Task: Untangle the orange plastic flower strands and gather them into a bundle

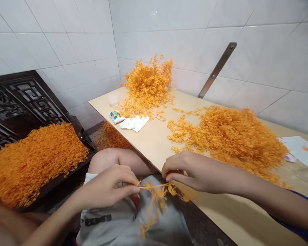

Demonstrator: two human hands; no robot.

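My left hand (110, 186) and my right hand (187, 171) are both pinched on an orange plastic sprig (156, 191), held stretched between them over my lap, just off the near edge of the wooden table (154, 143). Small orange leaves dangle from the sprig below my fingers. A large pile of orange sprigs (231, 136) lies on the table right behind my right hand. A second, bushier bunch of orange sprigs (147, 85) stands at the table's far end against the tiled wall.
A dark carved bench (20, 99) at the left carries a heap of orange pieces (33, 157). On the table lie a small packet (116, 117), a white cloth (135, 123), a small cup (113, 100) and white paper (297, 147). A metal bracket (217, 70) leans on the wall.
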